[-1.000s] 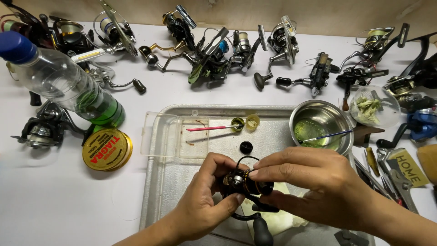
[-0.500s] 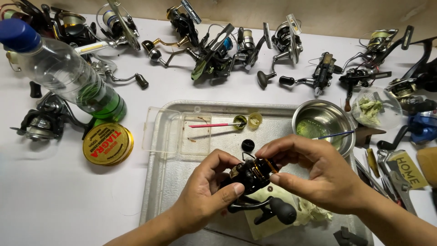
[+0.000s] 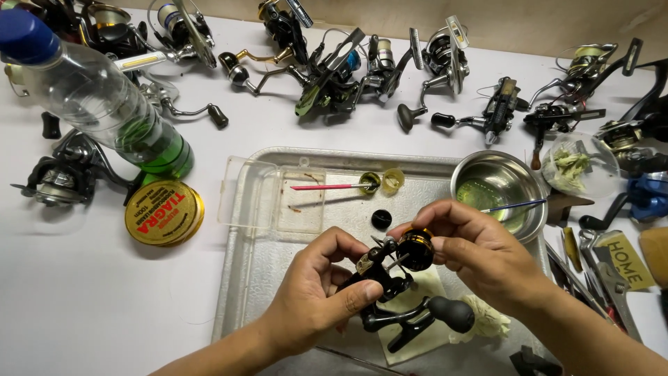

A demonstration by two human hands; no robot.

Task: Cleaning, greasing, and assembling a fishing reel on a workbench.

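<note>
White desk [image 3: 104, 306] spreads under a metal tray [image 3: 240, 278], where the left hand [image 3: 313, 296] is clamped on a black fishing reel [image 3: 379, 278], its handle knob [image 3: 451, 313] over a pale cloth [image 3: 487, 322]. Just beside it, the right hand [image 3: 480, 251] pinches the gold-rimmed spool [image 3: 415, 248]. Beyond lie a steel bowl [image 3: 497, 191], round gold tin [image 3: 164, 212] and plastic bottle [image 3: 97, 104]; more reels [image 3: 334, 69] crowd the far edge, leaving bare desk at left.

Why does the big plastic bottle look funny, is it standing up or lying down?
Lying down. The plastic bottle rests tipped on its side on the white table, blue cap pointing to the upper left corner, green liquid pooled at its bottom end.
</note>
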